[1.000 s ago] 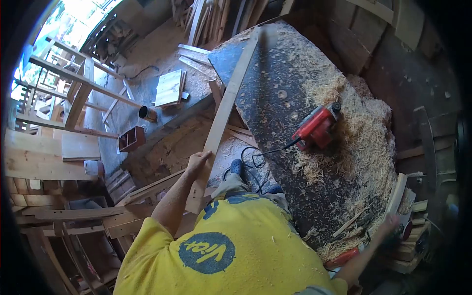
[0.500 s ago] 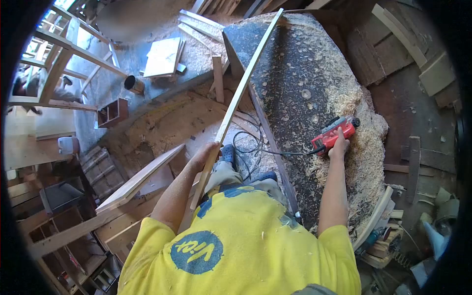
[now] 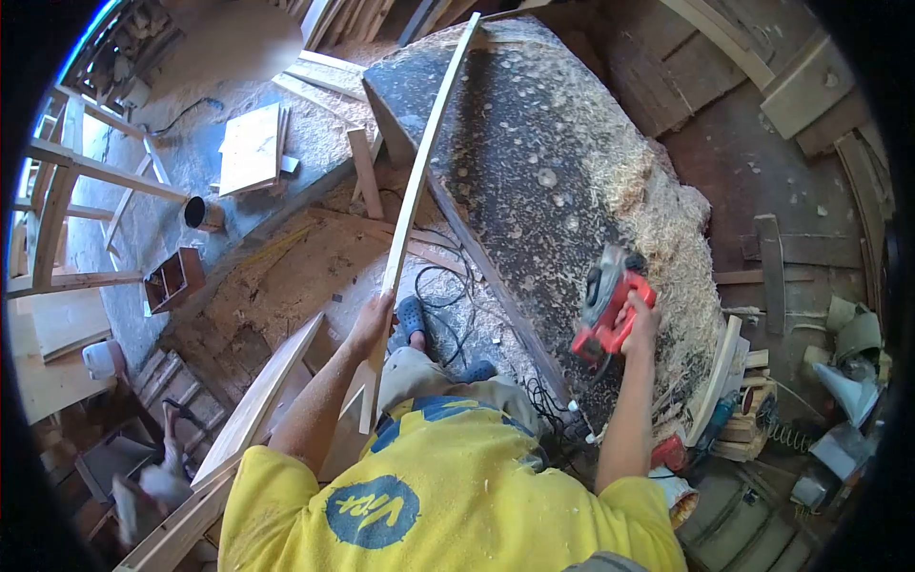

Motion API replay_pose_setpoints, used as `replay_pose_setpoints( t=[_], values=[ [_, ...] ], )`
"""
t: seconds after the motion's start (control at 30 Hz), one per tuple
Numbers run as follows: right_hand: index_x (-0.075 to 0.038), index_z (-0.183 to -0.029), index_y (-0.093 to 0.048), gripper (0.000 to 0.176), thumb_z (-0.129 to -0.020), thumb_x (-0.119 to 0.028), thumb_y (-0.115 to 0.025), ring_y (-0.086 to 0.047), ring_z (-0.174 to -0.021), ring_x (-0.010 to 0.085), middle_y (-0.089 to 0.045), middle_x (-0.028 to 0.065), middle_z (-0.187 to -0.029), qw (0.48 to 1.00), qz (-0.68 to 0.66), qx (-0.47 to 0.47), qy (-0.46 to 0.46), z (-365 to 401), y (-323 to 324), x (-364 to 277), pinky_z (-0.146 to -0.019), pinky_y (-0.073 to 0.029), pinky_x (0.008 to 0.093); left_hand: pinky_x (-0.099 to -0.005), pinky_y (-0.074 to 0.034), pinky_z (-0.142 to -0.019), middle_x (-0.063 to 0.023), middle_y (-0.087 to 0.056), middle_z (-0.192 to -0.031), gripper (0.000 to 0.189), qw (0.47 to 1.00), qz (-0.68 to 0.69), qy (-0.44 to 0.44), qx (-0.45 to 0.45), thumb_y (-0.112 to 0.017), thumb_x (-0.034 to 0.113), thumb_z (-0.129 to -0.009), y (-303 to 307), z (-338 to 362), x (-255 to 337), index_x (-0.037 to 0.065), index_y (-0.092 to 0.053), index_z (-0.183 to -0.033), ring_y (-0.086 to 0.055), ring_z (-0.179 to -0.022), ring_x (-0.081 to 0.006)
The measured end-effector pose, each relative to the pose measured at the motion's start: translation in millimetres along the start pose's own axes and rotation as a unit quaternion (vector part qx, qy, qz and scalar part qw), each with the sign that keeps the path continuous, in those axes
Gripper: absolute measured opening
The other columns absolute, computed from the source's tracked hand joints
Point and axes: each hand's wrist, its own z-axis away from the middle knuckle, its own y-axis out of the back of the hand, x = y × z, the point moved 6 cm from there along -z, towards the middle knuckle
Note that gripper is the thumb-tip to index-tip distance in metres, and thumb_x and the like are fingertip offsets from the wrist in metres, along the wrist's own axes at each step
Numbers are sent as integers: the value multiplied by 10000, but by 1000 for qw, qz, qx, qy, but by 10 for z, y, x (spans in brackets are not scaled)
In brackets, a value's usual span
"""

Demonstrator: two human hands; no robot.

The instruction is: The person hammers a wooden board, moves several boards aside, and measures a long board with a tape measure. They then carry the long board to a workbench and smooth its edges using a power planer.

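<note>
My left hand is wrapped round the lower part of a long, narrow wooden strip. The strip slants up and away, and its far end overlaps the far corner of a dark, speckled workbench. In my right hand is a red and grey electric hand planer, gripped by its handle over the right part of the bench. The planer is tilted, with its grey nose pointing away from me. Curly wood shavings lie thick along the bench's right side.
A black cable loops on the floor by my feet. Pale boards stand at my left. Stacked panels, a can and a wooden frame lie beyond. A blurred person shows at lower left.
The planer has come up from the shavings and turned, its nose now pointing away from me. My left hand still holds the strip. The view has shifted, and a person appears at lower left.
</note>
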Motion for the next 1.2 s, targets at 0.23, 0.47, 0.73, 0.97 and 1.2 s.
replay_pose_setpoints(
  t=[0.23, 0.47, 0.73, 0.97, 1.2],
  values=[
    [-10, -915, -567, 166, -773, -51, -641, -514, -460, 149, -556, 48, -654, 998, 59, -13, 19, 908, 1002, 401, -435, -435, 293, -302, -441, -523, -23, -537, -656, 354, 988, -99, -105, 52, -658, 385, -836, -844, 128, 180, 56, -537, -882, -527, -571, -140],
    [-14, -953, -572, 200, -769, -38, -645, -517, -467, 144, -538, 46, -625, 998, 43, 37, -12, 1642, 1967, 604, -418, -439, 298, -290, -411, -481, -5, -499, -641, 285, 990, 47, -133, 17, -690, 288, -811, -2304, -23, 48, 68, -518, -864, -477, -520, -113],
    [-4, -1001, -542, 286, -744, -42, -663, -532, -538, 129, -551, 41, -724, 995, 39, 79, -45, 2566, 2842, 867, -491, -475, 299, -344, -490, -515, -87, -559, -656, 381, 996, 42, -69, -39, -632, 344, -828, -3687, 290, -254, -28, -551, -825, -577, -540, -200],
    [-5, -998, -557, 304, -723, -70, -669, -526, -545, 113, -555, 29, -744, 978, 111, 141, -104, 3337, 3228, 1030, -531, -466, 279, -334, -519, -486, -114, -627, -591, 538, 914, -363, -40, -176, -550, 476, -818, -4095, 548, -548, -39, -687, -749, -630, -491, -213],
    [5, -978, -563, 279, -719, -50, -652, -531, -553, 113, -559, 31, -740, 972, 77, 183, -128, 3491, 3390, 1336, -537, -441, 267, -328, -508, -482, -101, -616, -573, 638, 896, -413, -15, -163, -511, 629, -856, -4138, 523, -497, 27, -718, -801, -622, -485, -197]
  ],
)
